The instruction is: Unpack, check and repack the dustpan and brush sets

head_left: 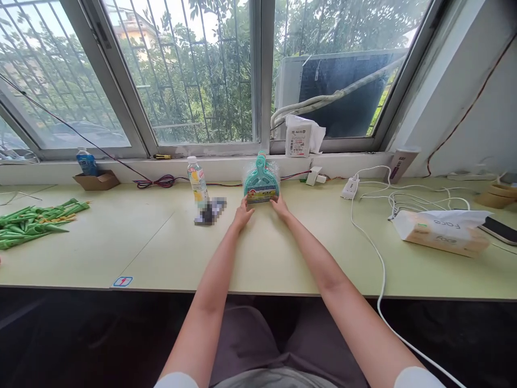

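Note:
A teal dustpan and brush set (pixel 262 180), in clear plastic wrap with a printed label, stands at the back of the table near the window sill, its handle pointing up. My left hand (pixel 243 214) grips its lower left corner. At the lower right corner, my right hand (pixel 279 207) has its fingers closed on the same set. Both arms reach straight out over the table (pixel 274 253). Left of the set stands a drink bottle (pixel 197 180) with a white cap, and by its foot lies a blurred, pixelated item (pixel 210 211).
Green wrapped bundles (pixel 36 221) lie at far left. A cardboard tray (pixel 96 180) holds a blue bottle (pixel 86 161). At right are a power strip (pixel 349 187), tangled white cables (pixel 420 199) and a tissue pack (pixel 442 231). Another tissue pack (pixel 299 139) sits on the sill.

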Tool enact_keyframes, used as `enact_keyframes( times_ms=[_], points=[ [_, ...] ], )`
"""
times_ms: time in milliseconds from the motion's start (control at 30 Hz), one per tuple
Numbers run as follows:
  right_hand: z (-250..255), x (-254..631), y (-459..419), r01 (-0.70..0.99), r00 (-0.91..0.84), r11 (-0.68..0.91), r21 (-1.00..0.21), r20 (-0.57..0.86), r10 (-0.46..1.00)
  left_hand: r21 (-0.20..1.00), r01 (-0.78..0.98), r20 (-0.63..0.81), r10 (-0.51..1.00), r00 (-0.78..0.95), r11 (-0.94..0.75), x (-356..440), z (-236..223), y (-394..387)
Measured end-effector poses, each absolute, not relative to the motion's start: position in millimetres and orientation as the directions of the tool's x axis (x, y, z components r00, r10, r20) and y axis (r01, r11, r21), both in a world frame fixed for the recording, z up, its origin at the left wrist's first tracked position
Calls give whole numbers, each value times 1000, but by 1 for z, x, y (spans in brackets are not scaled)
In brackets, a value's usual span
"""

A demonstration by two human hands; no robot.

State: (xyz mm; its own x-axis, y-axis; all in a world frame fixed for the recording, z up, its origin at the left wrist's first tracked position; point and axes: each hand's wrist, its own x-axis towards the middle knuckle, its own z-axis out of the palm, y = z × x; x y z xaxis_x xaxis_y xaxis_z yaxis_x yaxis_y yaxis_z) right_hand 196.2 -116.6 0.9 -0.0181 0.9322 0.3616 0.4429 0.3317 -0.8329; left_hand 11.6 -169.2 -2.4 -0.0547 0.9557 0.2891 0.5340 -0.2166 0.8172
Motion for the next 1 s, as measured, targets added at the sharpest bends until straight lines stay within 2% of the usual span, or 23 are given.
enact_keyframes(
  times_ms=[133,267,367,433,600,767,1000],
  points=[
    [-11,195,-139,487,-106,311,-816,298,949,715,653,303,952,34,-251,14,-4,-177],
    [-15,207,-167,600,-347,470,-647,319,882,647,722,291,955,66,-247,16,-4,-183],
    [-13,214,-182,649,-437,539,-537,317,842,559,790,282,954,105,-252,16,-4,-184],
    [-10,216,-188,671,-461,557,-490,313,831,497,826,274,951,142,-266,16,-3,-185],
    [-5,217,-198,703,-523,610,-366,314,792,427,857,267,946,184,-287,21,2,-193],
    [-1,217,-200,738,-515,584,-338,278,811,362,880,301,932,203,-308,27,6,-200],
    [-2,205,-177,803,-474,519,-292,215,854,365,892,286,944,168,-269,29,5,-200]
  ],
)
